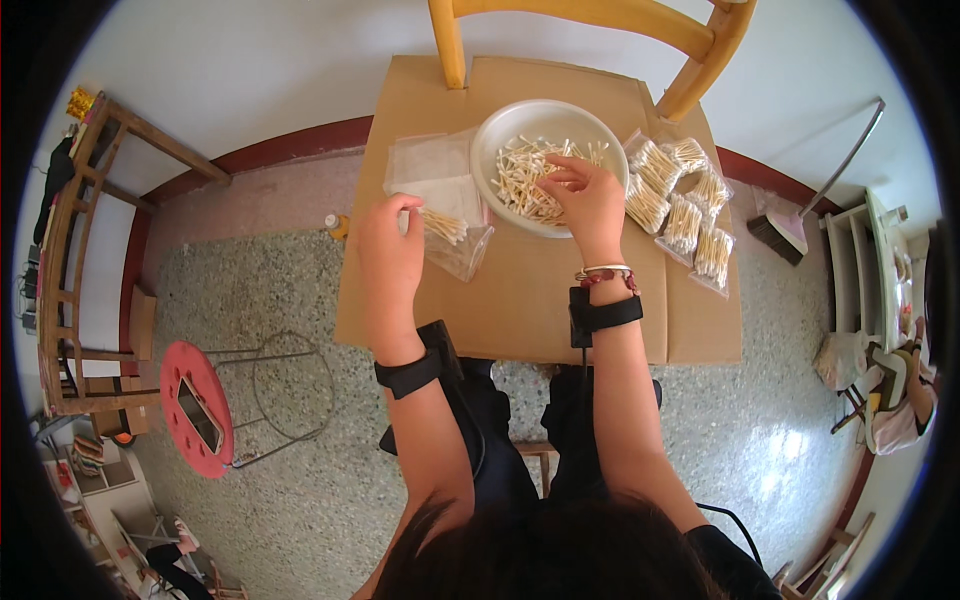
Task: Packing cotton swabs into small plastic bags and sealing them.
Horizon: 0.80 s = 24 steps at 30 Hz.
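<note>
My left hand point(393, 240) is closed around one end of a small bundle of cotton swabs point(445, 225), whose other ends point right over a clear plastic bag point(462, 258). A round white bowl point(484, 196) holds a heap of loose cotton swabs point(527, 172). Over the right side of this heap reaches my right hand point(588, 200), thumb and forefinger apart, with nothing visible between them. More flat clear bags point(415, 160) lie left of the bowl. On its right are several bags filled with cotton swabs point(682, 226).
Cardboard point(520, 300) covers the work surface, and a wooden chair back point(590, 18) rises behind it. To the left stand a red stool point(182, 375) with a phone point(200, 415) on it and a small bottle point(337, 226). A broom point(780, 235) leans at the right wall.
</note>
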### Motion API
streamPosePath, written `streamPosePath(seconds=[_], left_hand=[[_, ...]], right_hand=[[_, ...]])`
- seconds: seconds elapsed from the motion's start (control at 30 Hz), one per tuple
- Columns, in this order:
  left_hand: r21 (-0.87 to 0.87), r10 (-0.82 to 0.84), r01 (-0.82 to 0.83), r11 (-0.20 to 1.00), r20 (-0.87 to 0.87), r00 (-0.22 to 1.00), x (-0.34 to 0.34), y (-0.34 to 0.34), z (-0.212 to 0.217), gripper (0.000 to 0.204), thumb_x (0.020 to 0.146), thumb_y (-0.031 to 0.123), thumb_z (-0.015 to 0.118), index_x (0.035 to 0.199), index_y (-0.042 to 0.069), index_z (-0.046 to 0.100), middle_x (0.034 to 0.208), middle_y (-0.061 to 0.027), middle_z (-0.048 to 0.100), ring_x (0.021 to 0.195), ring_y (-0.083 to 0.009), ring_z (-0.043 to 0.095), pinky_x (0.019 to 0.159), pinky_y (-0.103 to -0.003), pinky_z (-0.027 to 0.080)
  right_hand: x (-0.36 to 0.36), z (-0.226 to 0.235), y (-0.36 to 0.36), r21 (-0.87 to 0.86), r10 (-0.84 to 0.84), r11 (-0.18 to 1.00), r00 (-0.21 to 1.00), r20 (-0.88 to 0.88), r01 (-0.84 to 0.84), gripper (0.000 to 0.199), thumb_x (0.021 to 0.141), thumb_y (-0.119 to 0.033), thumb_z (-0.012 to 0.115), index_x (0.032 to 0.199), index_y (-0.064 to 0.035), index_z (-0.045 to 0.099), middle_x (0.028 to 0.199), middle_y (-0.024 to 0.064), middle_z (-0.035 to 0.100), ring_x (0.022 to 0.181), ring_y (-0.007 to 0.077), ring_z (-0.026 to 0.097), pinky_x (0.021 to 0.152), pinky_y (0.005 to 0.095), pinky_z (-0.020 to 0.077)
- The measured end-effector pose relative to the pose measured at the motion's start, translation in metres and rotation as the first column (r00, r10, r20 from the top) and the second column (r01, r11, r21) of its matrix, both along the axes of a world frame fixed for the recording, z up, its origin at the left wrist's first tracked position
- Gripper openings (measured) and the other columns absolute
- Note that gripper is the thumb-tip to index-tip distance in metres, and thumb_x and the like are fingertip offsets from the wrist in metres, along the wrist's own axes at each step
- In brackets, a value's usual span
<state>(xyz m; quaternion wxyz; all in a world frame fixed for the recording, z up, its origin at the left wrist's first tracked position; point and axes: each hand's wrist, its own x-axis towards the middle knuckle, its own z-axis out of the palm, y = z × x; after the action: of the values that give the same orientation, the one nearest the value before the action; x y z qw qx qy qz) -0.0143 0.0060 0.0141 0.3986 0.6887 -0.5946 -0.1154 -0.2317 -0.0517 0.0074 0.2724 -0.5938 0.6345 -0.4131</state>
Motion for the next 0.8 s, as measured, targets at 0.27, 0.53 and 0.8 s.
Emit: streamPosePath(seconds=[0.27,0.53,0.8], left_hand=[[-0.237,-0.237,0.183,0.954,-0.229,0.944,-0.067,-0.014,0.032,0.017,0.081,0.006,0.068,0.098,0.006,0.066,0.094,-0.0062,0.067,0.080,-0.0169,0.062,0.070,-0.029,0.046],[-0.383,-0.369,0.272,0.883,-0.209,0.905,-0.088,-0.018,0.039,0.018,0.077,-0.002,0.068,0.094,0.004,0.065,0.088,-0.0052,0.066,0.075,-0.0159,0.060,0.064,-0.027,0.045],[-0.381,-0.349,0.250,0.890,-0.216,0.912,-0.092,-0.022,0.032,0.015,0.079,-0.002,0.068,0.094,0.003,0.066,0.089,-0.0049,0.067,0.077,-0.0137,0.061,0.066,-0.027,0.047]], right_hand=[[0.005,0.022,0.007,-0.228,0.277,0.958,0.749,0.601,-0.171,0.015,0.079,-0.003,0.074,0.093,0.0017,0.070,0.088,0.0083,0.071,0.082,0.0123,0.067,0.073,0.0237,0.0533],[0.000,0.025,0.014,-0.260,0.355,0.935,0.625,0.696,-0.242,0.013,0.080,0.000,0.073,0.092,0.0020,0.068,0.090,0.0077,0.070,0.085,0.0124,0.066,0.076,0.0239,0.0539],[-0.003,0.022,0.011,-0.284,0.429,0.898,0.529,0.732,-0.335,0.019,0.080,-0.002,0.073,0.098,0.0001,0.067,0.091,0.0050,0.067,0.086,0.0107,0.064,0.076,0.0240,0.0538]])
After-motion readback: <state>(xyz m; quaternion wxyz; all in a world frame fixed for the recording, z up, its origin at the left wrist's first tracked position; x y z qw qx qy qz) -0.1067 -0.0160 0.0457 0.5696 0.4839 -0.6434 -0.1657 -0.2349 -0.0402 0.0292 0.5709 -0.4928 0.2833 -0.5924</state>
